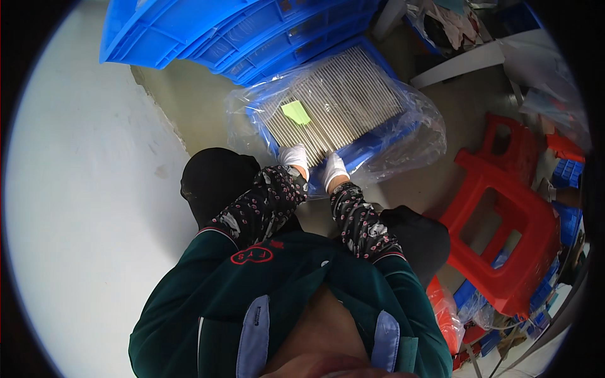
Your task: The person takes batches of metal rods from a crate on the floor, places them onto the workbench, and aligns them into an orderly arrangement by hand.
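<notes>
Rows of thin metal rods (353, 94) lie side by side in a blue crate (372, 146) lined with clear plastic film (421, 129). A small yellow-green paper slip (296, 112) rests on the rods toward the left. My left hand (294, 157), in a white glove, is at the near ends of the rods, its fingers curled around the ends. Just right of it, my gloved right hand (335, 169) is at the crate's near edge, its fingers bent against the rod ends. What lies under the fingers of both hands is mostly hidden.
Stacked blue crates (252, 38) stand right behind the rods. A white wall (82, 189) runs along my left. Red plastic stools (504, 233) stand to my right, with a red bag (444, 315) and blue bins (567, 183) beyond. A white curved leg (460, 66) is at the upper right.
</notes>
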Motion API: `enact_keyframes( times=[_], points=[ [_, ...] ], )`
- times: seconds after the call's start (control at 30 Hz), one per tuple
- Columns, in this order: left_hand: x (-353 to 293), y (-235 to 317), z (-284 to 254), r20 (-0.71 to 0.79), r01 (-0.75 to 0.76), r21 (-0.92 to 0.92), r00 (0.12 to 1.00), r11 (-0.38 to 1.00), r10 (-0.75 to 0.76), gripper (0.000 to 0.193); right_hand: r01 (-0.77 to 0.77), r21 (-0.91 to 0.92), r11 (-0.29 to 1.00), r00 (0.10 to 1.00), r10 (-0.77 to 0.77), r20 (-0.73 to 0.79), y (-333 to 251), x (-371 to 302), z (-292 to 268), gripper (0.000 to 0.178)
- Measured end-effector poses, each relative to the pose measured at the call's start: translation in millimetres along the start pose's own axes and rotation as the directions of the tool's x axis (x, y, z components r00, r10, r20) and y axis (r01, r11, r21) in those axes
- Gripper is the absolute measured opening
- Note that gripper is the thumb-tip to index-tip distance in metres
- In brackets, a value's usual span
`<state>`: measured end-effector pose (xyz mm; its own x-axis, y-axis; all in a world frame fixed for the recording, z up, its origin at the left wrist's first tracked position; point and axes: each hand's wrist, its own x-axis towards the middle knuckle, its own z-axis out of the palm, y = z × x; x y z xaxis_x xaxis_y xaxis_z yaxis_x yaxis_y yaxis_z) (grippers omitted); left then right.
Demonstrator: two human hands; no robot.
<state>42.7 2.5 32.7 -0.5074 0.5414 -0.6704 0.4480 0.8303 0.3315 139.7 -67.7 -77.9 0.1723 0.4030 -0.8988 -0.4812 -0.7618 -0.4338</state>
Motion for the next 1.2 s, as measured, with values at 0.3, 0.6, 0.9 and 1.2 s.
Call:
enact_keyframes(
  times=[0.3,0.6,0.9,1.2],
  points=[
    [17.5,4.6,-15.5,0.008,0.102,-0.189,0.995,0.977,-0.102,0.055,-0.466,0.296,0.834,0.859,0.345,0.378,-18.0,-27.4,60.7,0.021],
    [88.7,-34.8,37.5,0.025,0.138,0.111,0.990,0.984,-0.141,0.046,-0.360,0.411,0.837,0.927,0.271,0.259,-24.2,-26.4,58.2,0.017],
    [126.8,-57.9,38.9,0.258,0.128,0.052,0.956,0.990,-0.137,0.036,-0.268,0.375,0.888,0.962,0.228,0.147,-1.8,-10.2,68.5,0.028],
    [63.3,-42.2,10.4,0.172,0.265,-0.218,0.958,0.939,-0.231,0.070,-0.153,0.354,0.922,0.988,0.143,0.055,-48.7,-75.1,87.9,0.036]
  ],
)
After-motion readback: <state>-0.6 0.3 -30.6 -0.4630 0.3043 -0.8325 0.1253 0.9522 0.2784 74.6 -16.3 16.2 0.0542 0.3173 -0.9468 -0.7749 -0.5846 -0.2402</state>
